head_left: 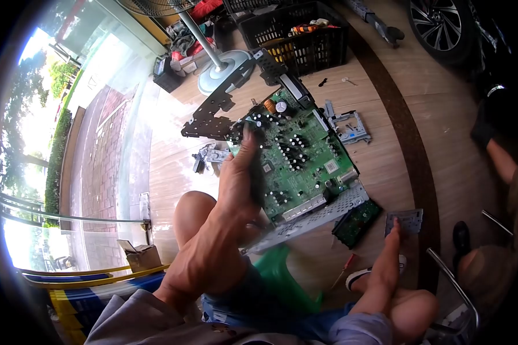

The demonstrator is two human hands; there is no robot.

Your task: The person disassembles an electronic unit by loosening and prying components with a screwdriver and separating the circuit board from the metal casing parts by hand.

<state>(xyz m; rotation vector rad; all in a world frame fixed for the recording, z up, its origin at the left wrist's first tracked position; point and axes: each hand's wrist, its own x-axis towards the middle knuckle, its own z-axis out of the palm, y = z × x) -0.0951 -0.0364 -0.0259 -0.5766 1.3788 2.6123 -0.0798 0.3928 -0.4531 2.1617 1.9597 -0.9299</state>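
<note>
My left hand (239, 178) grips the left edge of a green circuit board (302, 155), with the thumb over its top face. The board carries many capacitors and sits on a perforated metal chassis plate (322, 215). A dark metal bracket (213, 109) sticks out at the board's upper left. Lower right, my right hand (395, 229) has its fingers on a grey metal plate (410, 221); whether the plate is lifted off the floor I cannot tell. Beside it is a smaller dark green circuit board (357, 223). A screwdriver (349, 263) with a red handle lies near my foot.
A grey metal frame (351, 126) and another small mechanism (210, 156) lie on the tiled floor. Beyond stand a fan base (224, 69) and a black crate (296, 46). A green plastic stool (282, 276) is below me. At right are a wheel (440, 26) and another person's arm (501, 161).
</note>
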